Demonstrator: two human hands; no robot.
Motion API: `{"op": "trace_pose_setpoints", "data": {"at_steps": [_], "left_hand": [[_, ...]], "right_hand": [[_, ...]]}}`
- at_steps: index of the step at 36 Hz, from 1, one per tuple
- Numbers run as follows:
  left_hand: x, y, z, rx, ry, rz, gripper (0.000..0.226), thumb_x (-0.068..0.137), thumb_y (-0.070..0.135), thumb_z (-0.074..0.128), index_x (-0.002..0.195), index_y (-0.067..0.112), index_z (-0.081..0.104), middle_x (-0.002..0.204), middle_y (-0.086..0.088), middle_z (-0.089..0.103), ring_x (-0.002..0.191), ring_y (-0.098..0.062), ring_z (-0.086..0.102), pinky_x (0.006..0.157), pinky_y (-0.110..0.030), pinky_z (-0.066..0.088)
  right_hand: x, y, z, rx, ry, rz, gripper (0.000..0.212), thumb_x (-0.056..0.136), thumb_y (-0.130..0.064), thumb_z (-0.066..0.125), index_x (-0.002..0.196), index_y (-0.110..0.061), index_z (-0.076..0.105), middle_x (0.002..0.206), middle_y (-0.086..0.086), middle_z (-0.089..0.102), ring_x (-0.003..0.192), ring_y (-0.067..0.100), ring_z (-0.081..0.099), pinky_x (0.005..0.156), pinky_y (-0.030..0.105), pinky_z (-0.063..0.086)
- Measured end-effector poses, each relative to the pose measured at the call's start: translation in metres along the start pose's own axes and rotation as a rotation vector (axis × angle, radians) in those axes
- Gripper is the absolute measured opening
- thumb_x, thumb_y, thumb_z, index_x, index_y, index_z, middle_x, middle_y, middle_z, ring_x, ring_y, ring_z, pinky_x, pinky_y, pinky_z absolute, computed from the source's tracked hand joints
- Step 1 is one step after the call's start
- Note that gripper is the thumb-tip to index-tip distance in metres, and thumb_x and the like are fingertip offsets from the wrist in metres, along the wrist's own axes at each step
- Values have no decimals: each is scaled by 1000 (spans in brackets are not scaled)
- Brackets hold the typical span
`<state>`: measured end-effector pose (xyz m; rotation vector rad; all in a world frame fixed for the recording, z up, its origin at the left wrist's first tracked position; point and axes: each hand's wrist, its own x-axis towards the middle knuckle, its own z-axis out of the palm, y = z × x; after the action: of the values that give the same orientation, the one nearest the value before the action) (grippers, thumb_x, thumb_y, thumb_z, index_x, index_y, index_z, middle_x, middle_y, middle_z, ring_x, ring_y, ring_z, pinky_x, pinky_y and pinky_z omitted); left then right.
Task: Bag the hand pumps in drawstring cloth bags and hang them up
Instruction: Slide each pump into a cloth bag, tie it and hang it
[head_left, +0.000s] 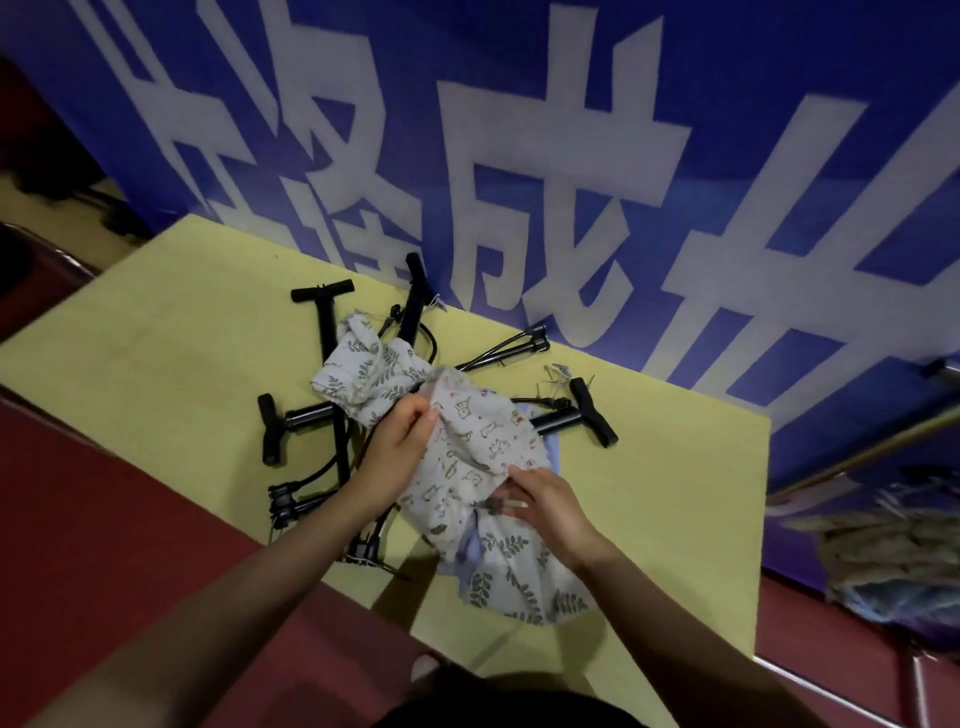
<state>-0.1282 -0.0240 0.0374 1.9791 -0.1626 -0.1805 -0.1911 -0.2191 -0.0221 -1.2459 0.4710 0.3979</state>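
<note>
Several black hand pumps (325, 332) lie crossed on a yellow table (156, 353). One pump (576, 415) pokes out to the right from under the cloths. A white cloth bag with small animal prints (478, 441) lies on top of the pile. My left hand (400, 436) pinches its upper left edge. My right hand (545, 501) grips its lower edge. A leaf-print bag (371, 371) lies behind, and another leaf-print bag (519, 577) lies at the front near the table edge. A pale blue cloth shows beneath them.
A blue banner with large white characters (519, 156) stands right behind the table. Small metal pins (558, 376) lie near the banner. Dark red floor (104, 519) lies to the left, and a fuzzy mop-like bundle (893, 561) at the right.
</note>
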Motion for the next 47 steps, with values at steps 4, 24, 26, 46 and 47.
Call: {"op": "trace_pose_setpoints", "data": {"at_steps": [4,24,26,46,47], "left_hand": [[-5,7,11,10,-153,1,20,99,32,46,88,17,53,75,-3,48,69,-14,46,68,-31,38],[58,-92,7,360,-401,-419,59,95,33,53,146,11,33,145,-15,37,132,-31,40,107,-40,38],[61,-89,1,260,-460,-478,38,96,32,51,130,14,48,124,-9,53,115,-26,53,94,-34,46],[64,-36,-59,-32,-770,-351,50,98,53,39,133,21,55,129,4,60,117,-10,57,93,-21,43],[63,-26,-61,-91,-730,-320,41,100,46,39,123,20,60,119,4,66,105,-1,63,84,-14,46]], "right_hand": [[-11,-6,-22,22,337,-129,12,94,-16,57,106,-18,55,93,-1,62,82,14,60,70,28,47],[47,-11,34,-843,331,66,66,89,-52,58,137,-12,36,123,9,54,108,25,54,79,30,40],[50,-2,42,-808,353,78,47,88,-53,59,115,-17,47,99,0,55,87,16,53,67,26,37],[29,-36,101,255,547,-277,22,95,-16,49,79,-8,63,82,12,65,78,28,61,79,43,48],[25,-39,98,287,497,-292,21,92,-20,53,83,-6,66,88,16,67,83,33,63,83,46,49]]}}
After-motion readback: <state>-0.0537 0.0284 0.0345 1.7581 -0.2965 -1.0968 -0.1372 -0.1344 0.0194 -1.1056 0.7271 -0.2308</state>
